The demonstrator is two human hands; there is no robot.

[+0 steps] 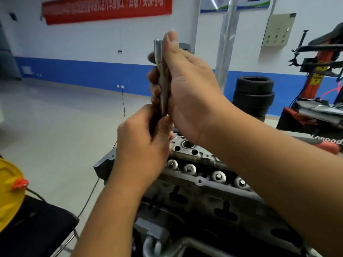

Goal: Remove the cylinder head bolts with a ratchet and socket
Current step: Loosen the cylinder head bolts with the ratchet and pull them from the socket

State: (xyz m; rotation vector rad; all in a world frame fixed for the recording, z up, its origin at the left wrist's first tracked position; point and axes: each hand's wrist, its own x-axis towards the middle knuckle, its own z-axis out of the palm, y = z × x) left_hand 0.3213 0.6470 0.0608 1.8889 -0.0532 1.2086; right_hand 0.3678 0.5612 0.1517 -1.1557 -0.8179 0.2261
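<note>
Long metal socket/extension [161, 76] is standing near upright above the cylinder head [194, 164], its lower end hiding inside the left hand [143, 145], so what's attached there is hard to tell, poss. a dark bolt shank. Right hand [187, 93] is wrapping it: thumb lying along the shaft, fingertips [153, 75] curling round the far side. Left fingers are pinching at the bottom end, w/ tyres [253, 95] stacked behind.

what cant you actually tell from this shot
- Lower end of the metal bar, head view: wrapped by the left hand, so any bolt or socket there is hidden.
- Bar's far side: covered by the right hand.
- Cylinder head: right part hidden behind the right forearm.
- Red banner: text blurred, top cut off.
</note>
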